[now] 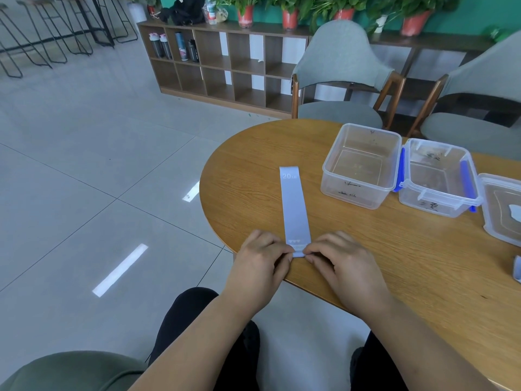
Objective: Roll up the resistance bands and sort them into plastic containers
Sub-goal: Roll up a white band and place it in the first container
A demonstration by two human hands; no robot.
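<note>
A pale lilac resistance band (294,206) lies flat and straight on the round wooden surface (253,170), running from the middle of the frame down toward the person. "20 LB" is printed in white at its far end. Its near end sits at the edge of the surface, where both hands meet it. The left hand (263,261) has its fingers curled, with fingertips pinching the left corner of that near end. The right hand (342,262) mirrors it, fingers curled and pinching the right corner, so the two hands almost touch over the band's end. That end looks slightly turned up under the fingertips.

To the right of the band, in the centre right of the frame, stands a clear plastic container (362,165), open at the top, with dark handwriting on its front wall. Just beside it, further right, is a second clear container (438,179) with blue clips along its sides. At the right edge of the frame a clear lid (500,210) lies flat.

Behind the surface, in the upper right, stand two grey chairs (341,74) with wooden legs. A low wooden shelf unit (225,66) lines the wall, potted plants along its top.
</note>
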